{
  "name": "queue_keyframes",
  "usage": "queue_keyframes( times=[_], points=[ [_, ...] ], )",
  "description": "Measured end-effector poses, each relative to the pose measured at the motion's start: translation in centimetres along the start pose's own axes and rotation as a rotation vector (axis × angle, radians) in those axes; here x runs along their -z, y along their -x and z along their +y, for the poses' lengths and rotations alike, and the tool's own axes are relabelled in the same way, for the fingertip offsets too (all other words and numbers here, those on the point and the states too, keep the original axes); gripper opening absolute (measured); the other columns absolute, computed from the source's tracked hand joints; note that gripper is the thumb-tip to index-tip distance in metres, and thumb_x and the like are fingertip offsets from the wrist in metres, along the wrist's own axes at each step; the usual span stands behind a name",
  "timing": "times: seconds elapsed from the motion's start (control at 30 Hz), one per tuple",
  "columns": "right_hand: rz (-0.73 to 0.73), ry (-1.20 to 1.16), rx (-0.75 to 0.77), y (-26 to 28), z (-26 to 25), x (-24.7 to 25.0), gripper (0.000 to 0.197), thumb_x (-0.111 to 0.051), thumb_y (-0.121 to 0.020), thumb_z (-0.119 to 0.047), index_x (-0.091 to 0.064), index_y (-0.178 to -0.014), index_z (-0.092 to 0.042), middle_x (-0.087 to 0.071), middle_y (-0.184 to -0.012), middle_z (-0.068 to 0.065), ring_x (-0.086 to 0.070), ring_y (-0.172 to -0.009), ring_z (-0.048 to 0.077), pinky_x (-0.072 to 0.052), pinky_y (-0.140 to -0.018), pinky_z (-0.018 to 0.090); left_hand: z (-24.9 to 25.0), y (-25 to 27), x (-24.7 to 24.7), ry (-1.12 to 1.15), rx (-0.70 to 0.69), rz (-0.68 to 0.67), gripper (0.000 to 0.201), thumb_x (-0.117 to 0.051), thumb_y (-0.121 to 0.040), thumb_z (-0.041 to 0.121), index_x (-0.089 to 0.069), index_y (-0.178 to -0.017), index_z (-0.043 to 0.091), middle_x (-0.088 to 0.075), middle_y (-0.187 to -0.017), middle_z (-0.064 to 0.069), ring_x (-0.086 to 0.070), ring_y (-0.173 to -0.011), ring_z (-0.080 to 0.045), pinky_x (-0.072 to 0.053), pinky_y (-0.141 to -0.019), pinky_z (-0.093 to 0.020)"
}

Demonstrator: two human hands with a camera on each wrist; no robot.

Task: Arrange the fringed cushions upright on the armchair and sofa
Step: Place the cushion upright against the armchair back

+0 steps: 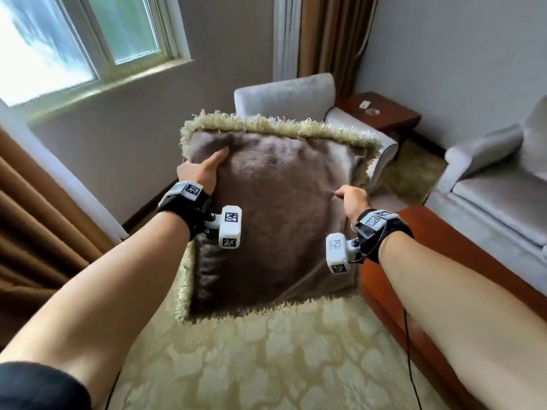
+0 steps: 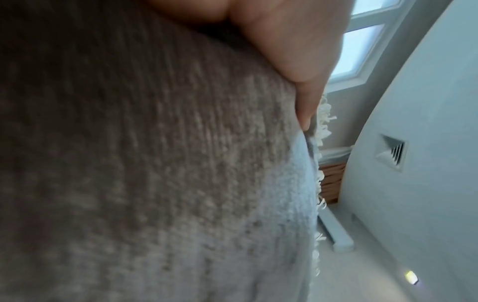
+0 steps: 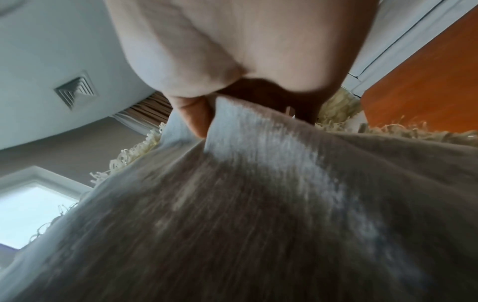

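Note:
A brown velvet cushion with a pale green fringe hangs in the air in front of me, held by both hands. My left hand grips its upper left side, thumb on the front face. My right hand pinches the fabric at its right edge. In the left wrist view the cushion fills the frame under my left hand. The right wrist view shows my right hand pinching a fold of the cushion. The grey armchair stands behind the cushion, and the grey sofa lies at the right.
A dark wooden side table with small items sits between armchair and sofa. A window is on the left wall, brown curtains hang at left and behind the armchair. Patterned green carpet covers the floor, bordered by orange-red carpet.

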State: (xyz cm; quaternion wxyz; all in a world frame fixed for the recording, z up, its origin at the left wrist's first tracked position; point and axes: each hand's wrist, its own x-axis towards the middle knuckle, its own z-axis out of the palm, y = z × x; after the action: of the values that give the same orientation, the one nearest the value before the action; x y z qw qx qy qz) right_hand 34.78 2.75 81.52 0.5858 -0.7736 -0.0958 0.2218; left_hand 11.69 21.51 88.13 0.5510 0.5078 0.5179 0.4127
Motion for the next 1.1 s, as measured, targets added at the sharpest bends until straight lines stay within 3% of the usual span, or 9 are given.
queue_keyframes(
  times=[0.13, 0.23, 0.33, 0.5, 0.67, 0.77, 0.83, 0.97, 1.1],
  points=[
    [0.001, -0.075, -0.017, -2.4, -2.6, 2.4, 0.015, -0.068, -0.072, -0.023, -0.066, -0.072, -0.008, -0.06, -0.048, -0.007, -0.055, -0.052, 0.01, -0.044, -0.052, 0.019, 3.4, -1.2, -3.4, 0.205, 0.003, -0.048, 0.054, -0.091, -0.045, 0.045, -0.071, -0.085, 0.014, -0.076, -0.083, -0.006, -0.074, -0.074, -0.023, -0.061, -0.071, -0.047],
    [0.036, -0.085, 0.0, -7.8, -3.4, 4.3, 0.087, -0.079, -0.047, -0.062, -0.066, -0.116, -0.011, -0.073, -0.106, 0.0, -0.069, -0.093, 0.018, -0.054, -0.09, 0.035, 5.7, -2.3, -7.5, 0.3, -0.059, -0.12, 0.039, -0.09, -0.061, 0.026, -0.074, -0.093, 0.01, -0.075, -0.084, -0.009, -0.073, -0.071, -0.023, -0.062, -0.066, -0.043],
    [0.118, -0.089, 0.064, -12.9, -5.5, 5.3, 0.121, -0.077, -0.048, -0.074, -0.03, -0.146, -0.019, -0.051, -0.139, 0.004, -0.053, -0.124, 0.027, -0.04, -0.108, 0.043, 6.5, -3.7, -12.4, 0.334, -0.075, -0.219, 0.022, -0.085, -0.069, 0.016, -0.074, -0.087, 0.01, -0.075, -0.078, -0.01, -0.071, -0.062, -0.022, -0.059, -0.057, -0.037],
    [0.169, 0.176, 0.322, -20.7, -9.9, 5.4, 0.112, -0.073, -0.057, -0.074, -0.026, -0.148, -0.027, -0.035, -0.148, 0.008, -0.036, -0.136, 0.028, -0.029, -0.113, 0.04, 7.6, -7.8, -20.8, 0.234, -0.158, -0.309, 0.032, -0.087, -0.067, 0.015, -0.075, -0.094, 0.005, -0.075, -0.09, -0.016, -0.071, -0.076, -0.026, -0.06, -0.071, -0.04],
    [0.015, 0.511, 0.471, -27.4, -14.0, 2.7, 0.11, -0.051, -0.04, -0.1, -0.044, -0.131, -0.04, -0.058, -0.13, 0.002, -0.052, -0.121, 0.029, -0.041, -0.105, 0.049, 8.8, -13.6, -28.4, 0.112, -0.255, -0.392, 0.034, -0.091, -0.06, 0.024, -0.077, -0.089, 0.013, -0.076, -0.086, -0.008, -0.072, -0.076, -0.019, -0.058, -0.07, -0.032],
    [-0.133, 0.539, 0.517, -30.3, -15.3, -0.3, 0.093, -0.067, -0.05, -0.086, -0.046, -0.127, -0.038, -0.063, -0.123, -0.001, -0.058, -0.115, 0.024, -0.045, -0.102, 0.042, 8.7, -17.5, -32.7, 0.003, -0.25, -0.407, 0.038, -0.093, -0.052, 0.037, -0.078, -0.084, 0.022, -0.077, -0.083, -0.001, -0.072, -0.077, -0.019, -0.06, -0.077, -0.04],
    [-0.168, 0.593, 0.518, -33.5, -15.6, -2.2, 0.087, -0.074, -0.061, -0.071, -0.048, -0.132, -0.028, -0.063, -0.126, 0.002, -0.058, -0.117, 0.024, -0.045, -0.102, 0.038, 8.0, -20.5, -35.5, 0.012, -0.239, -0.451, 0.028, -0.091, -0.058, 0.017, -0.078, -0.083, 0.015, -0.076, -0.082, -0.006, -0.07, -0.072, -0.018, -0.06, -0.076, -0.041],
    [-0.19, 0.63, 0.445, -41.8, -16.0, -5.0, 0.052, -0.08, -0.075, -0.044, -0.064, -0.117, -0.017, -0.069, -0.115, 0.009, -0.062, -0.108, 0.028, -0.049, -0.092, 0.033, 7.1, -27.5, -40.7, -0.123, -0.276, -0.536, 0.027, -0.086, -0.065, 0.005, -0.071, -0.086, 0.014, -0.068, -0.068, 0.008, -0.061, -0.052, 0.006, -0.052, -0.057, -0.014],
    [-0.157, 0.67, 0.399, -50.1, -16.7, -7.6, 0.039, -0.077, -0.077, -0.041, -0.07, -0.107, -0.018, -0.072, -0.105, 0.006, -0.065, -0.1, 0.026, -0.051, -0.088, 0.033, 6.7, -36.2, -46.9, -0.213, -0.283, -0.678, 0.04, -0.089, -0.06, 0.004, -0.071, -0.095, 0.014, -0.075, -0.087, -0.004, -0.071, -0.076, -0.016, -0.06, -0.077, -0.034]
  ],
)
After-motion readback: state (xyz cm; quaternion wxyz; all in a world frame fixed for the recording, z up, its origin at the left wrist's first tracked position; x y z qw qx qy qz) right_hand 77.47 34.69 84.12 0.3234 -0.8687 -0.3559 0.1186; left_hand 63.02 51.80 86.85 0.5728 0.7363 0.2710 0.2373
